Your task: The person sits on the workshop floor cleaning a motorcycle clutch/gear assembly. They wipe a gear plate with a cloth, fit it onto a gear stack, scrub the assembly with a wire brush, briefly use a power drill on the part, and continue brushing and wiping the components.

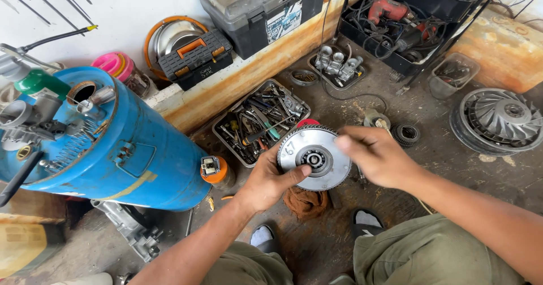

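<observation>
A round toothed metal gear disc [313, 156] with a bearing at its centre is held up over the floor. My left hand [270, 182] grips its lower left rim, thumb laid across the face toward the bearing. My right hand [376, 154] rests on the disc's right edge, fingers blurred over the top. A brown rag [305, 202] lies on the floor just below the disc.
A blue drum [133, 155] with parts on top stands at the left. A tray of hand tools [261, 121] lies behind the disc. A finned round part [498, 118] and a small gear [406, 133] lie to the right. Toolboxes [260, 11] line the ledge.
</observation>
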